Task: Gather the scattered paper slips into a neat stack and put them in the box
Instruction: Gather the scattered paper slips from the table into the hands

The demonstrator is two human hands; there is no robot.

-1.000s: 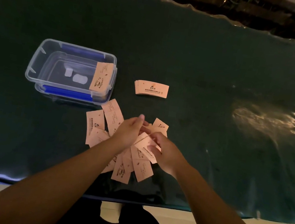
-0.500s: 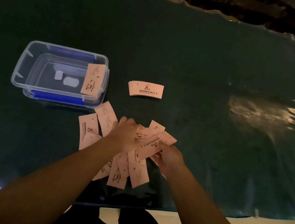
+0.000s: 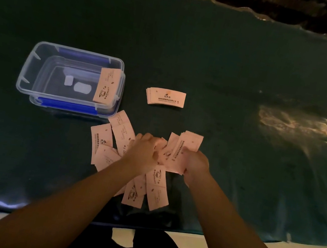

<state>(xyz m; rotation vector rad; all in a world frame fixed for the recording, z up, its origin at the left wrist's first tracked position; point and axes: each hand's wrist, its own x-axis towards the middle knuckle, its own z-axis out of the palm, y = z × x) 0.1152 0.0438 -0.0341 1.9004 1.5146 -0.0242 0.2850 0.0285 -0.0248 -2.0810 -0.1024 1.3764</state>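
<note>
up and left of the fingers a clear box (image 3: 37, 72) sits on the dark bench (image 3: 253, 74), one slip (image 3: 106, 86) leaning inside its right wall. the left hand (image 3: 143, 150) lies curled on the scattered slips (image 3: 112, 137), fingers pressed together. beyond the fingertips lies a neat stack (image 3: 166, 98). the right hand (image 3: 195, 165) pinches a few slips (image 3: 184, 149), tilted.

Box (image 3: 26, 70) sits left on the table (image 3: 232, 70) with one paper slip (image 3: 106, 85) leaning inside its right wall, a neat stack (image 3: 166, 98) lies to its right, scattered slips (image 3: 111, 143) spread nearer, in front of both, under the left hand (image 3: 143, 150) and right hand (image 3: 195, 165).
</note>
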